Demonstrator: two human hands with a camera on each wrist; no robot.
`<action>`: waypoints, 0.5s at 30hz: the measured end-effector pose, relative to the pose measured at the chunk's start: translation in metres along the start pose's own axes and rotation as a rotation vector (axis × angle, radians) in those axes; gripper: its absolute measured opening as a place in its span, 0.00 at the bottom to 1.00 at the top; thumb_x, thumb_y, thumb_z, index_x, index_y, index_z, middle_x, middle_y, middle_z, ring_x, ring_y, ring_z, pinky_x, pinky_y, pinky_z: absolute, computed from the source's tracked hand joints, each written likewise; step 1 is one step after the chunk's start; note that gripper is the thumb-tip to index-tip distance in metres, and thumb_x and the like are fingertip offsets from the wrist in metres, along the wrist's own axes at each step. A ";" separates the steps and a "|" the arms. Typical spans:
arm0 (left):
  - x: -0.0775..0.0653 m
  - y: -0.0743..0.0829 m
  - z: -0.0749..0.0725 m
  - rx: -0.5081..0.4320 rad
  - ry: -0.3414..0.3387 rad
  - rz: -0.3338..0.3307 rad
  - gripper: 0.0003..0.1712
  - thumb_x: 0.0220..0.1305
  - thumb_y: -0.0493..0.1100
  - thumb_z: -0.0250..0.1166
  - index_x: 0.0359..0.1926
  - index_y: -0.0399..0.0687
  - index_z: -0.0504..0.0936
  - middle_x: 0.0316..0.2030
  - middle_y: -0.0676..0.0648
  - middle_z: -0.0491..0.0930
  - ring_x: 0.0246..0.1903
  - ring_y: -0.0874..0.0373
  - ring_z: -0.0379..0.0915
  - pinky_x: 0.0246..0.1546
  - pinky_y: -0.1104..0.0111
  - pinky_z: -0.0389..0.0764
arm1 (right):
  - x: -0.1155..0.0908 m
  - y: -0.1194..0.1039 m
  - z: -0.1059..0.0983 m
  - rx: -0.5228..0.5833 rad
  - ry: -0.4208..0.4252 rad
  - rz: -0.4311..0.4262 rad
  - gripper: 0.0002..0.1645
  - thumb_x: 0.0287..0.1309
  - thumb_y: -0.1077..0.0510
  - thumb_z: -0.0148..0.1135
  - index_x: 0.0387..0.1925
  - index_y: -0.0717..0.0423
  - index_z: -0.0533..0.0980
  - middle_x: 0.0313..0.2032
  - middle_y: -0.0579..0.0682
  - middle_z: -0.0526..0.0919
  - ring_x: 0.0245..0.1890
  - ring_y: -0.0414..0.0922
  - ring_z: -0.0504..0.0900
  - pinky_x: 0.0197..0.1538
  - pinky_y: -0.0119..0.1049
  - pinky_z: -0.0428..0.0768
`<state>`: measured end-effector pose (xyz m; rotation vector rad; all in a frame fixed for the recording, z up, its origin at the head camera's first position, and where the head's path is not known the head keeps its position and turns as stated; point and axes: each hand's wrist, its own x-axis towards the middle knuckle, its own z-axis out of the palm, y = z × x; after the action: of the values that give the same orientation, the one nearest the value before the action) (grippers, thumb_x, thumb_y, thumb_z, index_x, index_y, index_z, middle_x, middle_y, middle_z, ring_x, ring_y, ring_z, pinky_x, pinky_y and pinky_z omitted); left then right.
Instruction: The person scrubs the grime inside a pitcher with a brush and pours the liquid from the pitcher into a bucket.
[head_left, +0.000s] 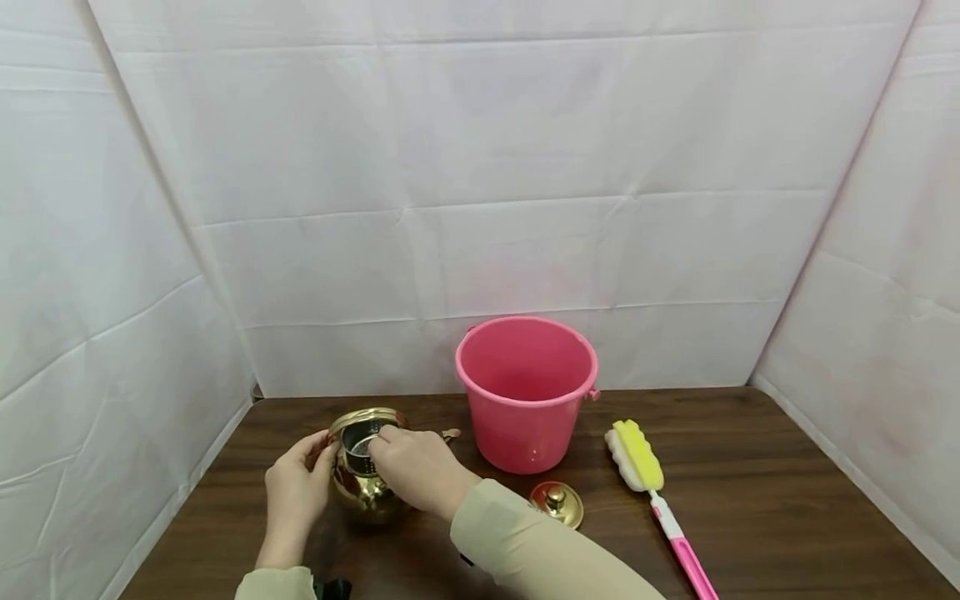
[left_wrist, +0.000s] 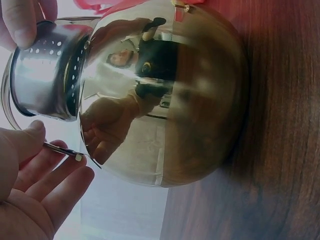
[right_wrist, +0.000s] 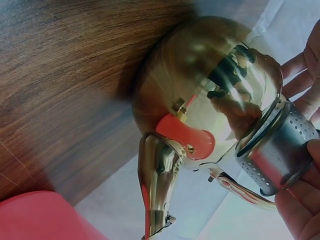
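A shiny gold teapot (head_left: pixel 367 500) stands on the left of the table, its spout visible in the right wrist view. My left hand (head_left: pixel 296 483) pinches the teapot's thin raised handle (left_wrist: pixel 62 149) between thumb and fingers. With thumb and fingertips my right hand (head_left: pixel 420 467) grips the rim of a steel strainer basket (right_wrist: pixel 280 147), dotted with small holes. The basket (left_wrist: pixel 47 70) is at the teapot's mouth, most of its wall outside. Whether its lower edge sits inside the mouth, I cannot tell. The gold lid (head_left: pixel 557 503) lies on the table right of the teapot.
Behind the lid stands a pink bucket (head_left: pixel 525 425). Farther right lies a sponge brush (head_left: pixel 637 458) with a yellow and white head and a pink and white handle. White cloth (head_left: pixel 480 167) walls surround the dark wooden table (head_left: pixel 750 483) at the back and sides.
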<state>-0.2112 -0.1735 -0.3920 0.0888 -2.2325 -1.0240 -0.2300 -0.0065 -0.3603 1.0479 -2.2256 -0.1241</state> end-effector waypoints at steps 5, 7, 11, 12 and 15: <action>0.000 0.000 -0.002 0.005 -0.008 -0.002 0.11 0.58 0.34 0.66 0.43 0.35 0.84 0.35 0.37 0.86 0.35 0.45 0.83 0.33 0.60 0.79 | -0.002 -0.001 -0.002 0.005 0.019 -0.003 0.07 0.58 0.54 0.60 0.25 0.45 0.75 0.27 0.41 0.77 0.23 0.35 0.79 0.19 0.29 0.75; 0.000 0.000 -0.003 0.001 -0.015 -0.007 0.11 0.59 0.34 0.65 0.43 0.34 0.83 0.35 0.37 0.85 0.35 0.44 0.83 0.33 0.61 0.79 | -0.003 0.000 -0.002 0.008 0.027 -0.012 0.07 0.57 0.54 0.60 0.25 0.45 0.74 0.27 0.41 0.76 0.23 0.35 0.79 0.20 0.28 0.75; 0.000 0.001 -0.004 0.005 -0.023 -0.022 0.11 0.59 0.34 0.65 0.43 0.34 0.83 0.35 0.37 0.85 0.35 0.44 0.83 0.33 0.61 0.79 | -0.007 0.002 -0.002 0.018 0.047 -0.027 0.06 0.56 0.54 0.61 0.25 0.46 0.74 0.27 0.41 0.76 0.22 0.35 0.79 0.19 0.28 0.75; 0.000 0.002 -0.003 0.006 -0.023 -0.025 0.11 0.59 0.34 0.65 0.43 0.34 0.83 0.35 0.37 0.85 0.35 0.45 0.83 0.33 0.61 0.80 | -0.008 0.002 -0.002 0.024 0.052 -0.029 0.06 0.55 0.54 0.62 0.25 0.46 0.74 0.27 0.41 0.76 0.22 0.35 0.79 0.19 0.28 0.74; 0.001 0.003 -0.002 0.003 -0.024 -0.022 0.11 0.60 0.35 0.65 0.43 0.34 0.83 0.35 0.37 0.85 0.35 0.45 0.83 0.35 0.58 0.80 | -0.010 0.005 -0.001 0.029 0.080 -0.032 0.06 0.54 0.55 0.62 0.25 0.46 0.74 0.26 0.41 0.76 0.22 0.36 0.78 0.19 0.28 0.74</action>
<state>-0.2101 -0.1728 -0.3890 0.1034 -2.2593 -1.0383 -0.2279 0.0042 -0.3627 1.0856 -2.1450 -0.0633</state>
